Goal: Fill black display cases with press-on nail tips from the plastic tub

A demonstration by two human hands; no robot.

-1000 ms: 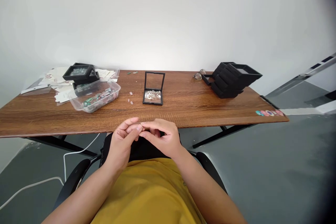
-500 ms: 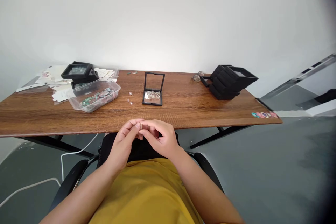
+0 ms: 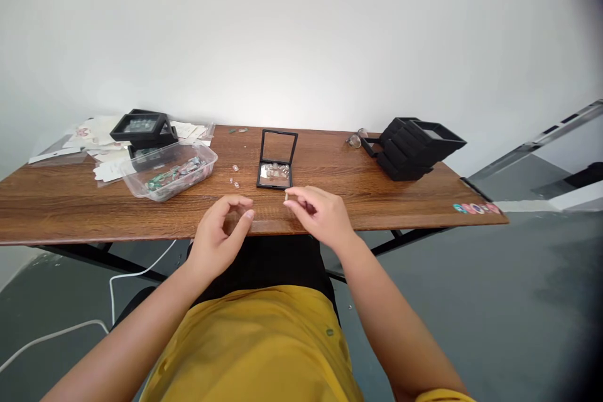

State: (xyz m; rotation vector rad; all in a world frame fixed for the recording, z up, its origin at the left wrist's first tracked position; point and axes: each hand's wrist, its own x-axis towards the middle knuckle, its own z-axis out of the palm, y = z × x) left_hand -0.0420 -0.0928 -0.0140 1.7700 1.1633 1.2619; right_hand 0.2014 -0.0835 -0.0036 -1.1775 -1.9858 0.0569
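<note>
Right hand (image 3: 320,213) over the near edge of the brown wooden counter (image 3: 70,201), thumb and forefinger pinched on a tiny pale bead-like piece (image 3: 286,198) (too small to identify), just short of the small open black hinged case (image 3: 275,166) with pale pieces inside. Left hand (image 3: 221,235) apart from it, fingers loosely curled, seemingly empty. Loose clear pieces (image 3: 234,176) just left of the case; clear plastic tub of green and pink bits (image 3: 169,169) further left; stack of black boxes (image 3: 414,144) well apart on the right. Likely slip: pinch easing over the edge, piece lost to the floor.
</note>
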